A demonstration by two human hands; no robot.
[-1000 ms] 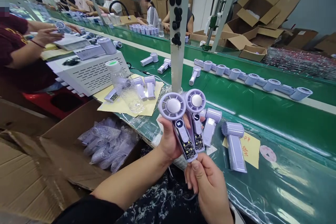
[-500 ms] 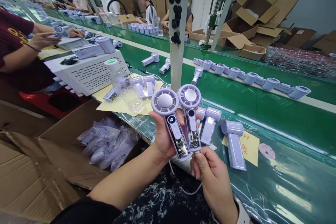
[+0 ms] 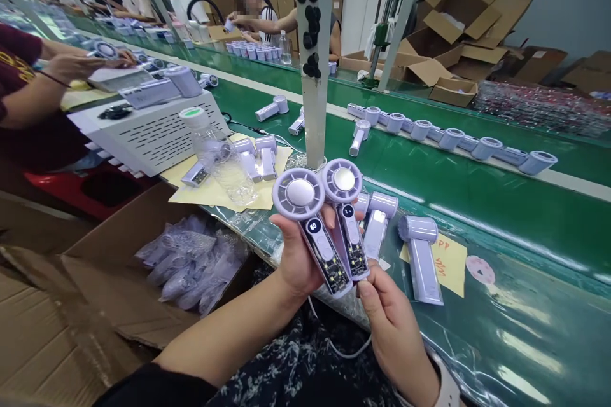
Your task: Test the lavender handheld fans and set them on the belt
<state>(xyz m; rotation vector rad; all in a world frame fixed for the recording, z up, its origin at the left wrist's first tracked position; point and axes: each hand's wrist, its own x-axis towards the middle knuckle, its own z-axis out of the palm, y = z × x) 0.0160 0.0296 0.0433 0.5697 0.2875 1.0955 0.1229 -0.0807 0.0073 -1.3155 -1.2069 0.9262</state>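
Observation:
My left hand (image 3: 296, 262) is wrapped round two lilac handheld fans side by side, their round grilles facing me. The left handheld fan (image 3: 326, 253) shows lit digits on its small round display. Leaning against it, the right handheld fan (image 3: 351, 234) also has a lit display. Below that fan's base, my right hand (image 3: 389, 311) pinches the end of a white cable (image 3: 348, 355) at the bottom; the plug itself is hidden by my fingers. The cable loops down over my lap.
Lilac fans (image 3: 422, 267) lie on the green bench beyond my hands, and a row of fans (image 3: 451, 138) lines the conveyor. A clear bottle (image 3: 229, 168) lies near a white slotted box (image 3: 162, 130). A post (image 3: 315, 95) stands ahead. Left below is a carton (image 3: 114, 286) of bagged fans.
The right fan's display was dark and is now lit. My right hand has shifted slightly, still at that fan's base. Across the conveyor, a person's arm now reaches out to the left.

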